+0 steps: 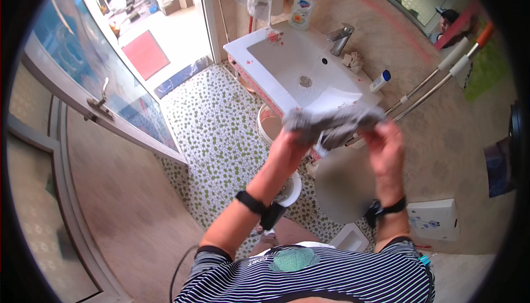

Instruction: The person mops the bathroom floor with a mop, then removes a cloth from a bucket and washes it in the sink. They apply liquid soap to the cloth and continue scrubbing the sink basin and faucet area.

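A wet-looking grey cloth [327, 122], blurred by motion, is stretched between my two hands at the near edge of the white sink [265, 69]. My left hand [292, 143] grips one end of it. The other end is held by my right hand [383, 141], whose fingers are bent around it. Beyond the cloth, a thin stream seems to fall from the chrome faucet [341, 38] into the basin. A crumpled light cloth or sponge [352, 60] lies beside the faucet.
A pump bottle [302, 9] stands at the sink's back corner, a blue-capped bottle [380, 81] at its right. Long metal poles [426, 81] lean against the wall. Below are a bucket [269, 125] and a white container [292, 191]. A glass door [103, 75] stands ajar at left.
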The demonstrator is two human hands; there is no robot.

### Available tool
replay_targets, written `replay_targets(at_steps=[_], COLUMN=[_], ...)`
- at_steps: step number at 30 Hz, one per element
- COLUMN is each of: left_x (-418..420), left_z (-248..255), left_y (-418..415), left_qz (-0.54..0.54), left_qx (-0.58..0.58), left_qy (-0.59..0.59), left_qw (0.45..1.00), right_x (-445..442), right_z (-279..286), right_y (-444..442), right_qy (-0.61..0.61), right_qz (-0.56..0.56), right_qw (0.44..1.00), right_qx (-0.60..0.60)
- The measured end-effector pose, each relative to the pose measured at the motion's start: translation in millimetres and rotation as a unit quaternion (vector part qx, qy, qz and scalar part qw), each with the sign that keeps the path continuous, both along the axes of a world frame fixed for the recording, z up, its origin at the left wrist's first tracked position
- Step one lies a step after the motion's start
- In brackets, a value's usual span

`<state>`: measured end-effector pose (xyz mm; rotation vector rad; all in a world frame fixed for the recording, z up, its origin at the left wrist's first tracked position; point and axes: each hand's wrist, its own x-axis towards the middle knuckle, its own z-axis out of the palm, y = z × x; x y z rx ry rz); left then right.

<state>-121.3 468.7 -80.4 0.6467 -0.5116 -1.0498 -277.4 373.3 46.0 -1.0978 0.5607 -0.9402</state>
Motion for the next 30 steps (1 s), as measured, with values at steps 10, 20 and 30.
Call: replay_targets(at_steps=[10, 20, 30], left_x=[65, 179, 200], left_z=[186, -66, -74], left_y=[-169, -291, -265], left_qz=[-0.111, -0.048, -0.167], left_qx=[-0.192, 0.229, 0.532], left_qy=[-0.125, -0.344, 0.071], left_qw=[0.967, 0.909, 0.827], right_x=[28, 116, 194], right_z=[126, -92, -105], right_y=[-128, -220, -246], right_qy=[-0.123, 0.381, 0.357], right_qz=[-0.064, -0.077, -0.008], right_qw=[0.964, 0.852, 0.918], right_qx=[-0.226, -0.350, -0.174])
